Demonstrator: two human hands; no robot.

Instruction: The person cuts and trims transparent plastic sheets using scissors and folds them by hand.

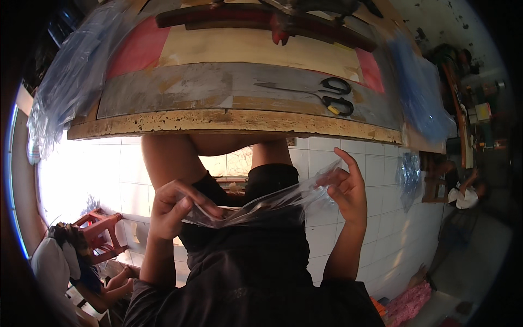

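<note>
A strip of clear plastic film [261,206] stretches across my lap, held between both hands. My left hand [177,207] grips its left end, thumb against curled fingers. At the other end, my right hand [348,188] pinches the film between thumb and fingers, with the index finger raised. The film looks creased and see-through, and its edges are hard to make out. On the bench ahead of me lie scissors [327,97] with black handles, blades pointing left.
The wooden bench [234,121] runs across in front of my knees. A dark red bar-like tool [229,17] lies along its far side. Plastic sheets hang at the left [71,76] and right [422,92] ends. A red stool [101,234] and other people are nearby.
</note>
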